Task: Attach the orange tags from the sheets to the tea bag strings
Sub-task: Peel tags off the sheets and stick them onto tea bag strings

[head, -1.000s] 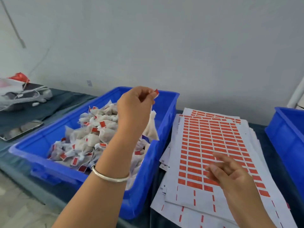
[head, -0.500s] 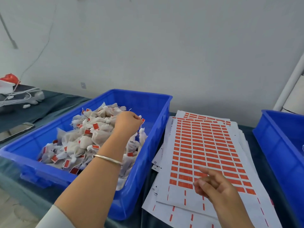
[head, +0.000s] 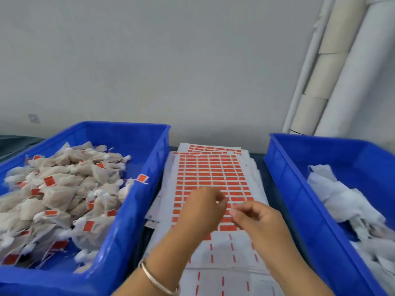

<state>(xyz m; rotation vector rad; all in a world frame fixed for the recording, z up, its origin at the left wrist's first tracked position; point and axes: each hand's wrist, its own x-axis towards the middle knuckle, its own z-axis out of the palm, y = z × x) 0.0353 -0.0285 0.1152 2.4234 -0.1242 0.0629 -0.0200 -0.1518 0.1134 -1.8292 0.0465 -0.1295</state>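
A stack of white sheets (head: pixel 215 247) with rows of orange tags (head: pixel 211 175) lies between two blue bins. Both hands hover over the sheet's lower rows, fingertips almost meeting. My left hand (head: pixel 202 212), a bangle on its wrist, shows its back with fingers curled; what they hold is hidden. My right hand (head: pixel 255 218) pinches thumb and forefinger at an orange tag on the sheet. The left blue bin (head: pixel 136 212) holds several tagged tea bags (head: pixel 64 193); one tag (head: pixel 142 178) hangs at its right wall. The right blue bin (head: pixel 299 206) holds white untagged tea bags (head: pixel 346 201).
A grey wall stands close behind the table. White and beige pipes (head: pixel 333 67) run up at the back right. Dark cloth covers the table (head: pixel 12 143) at the far left. Emptied sheet rows with thin orange strips (head: pixel 222 280) lie nearest me.
My left hand has left the tea bag in the left bin and come across to the sheet. My right hand moved up to meet it. The view has swung right.
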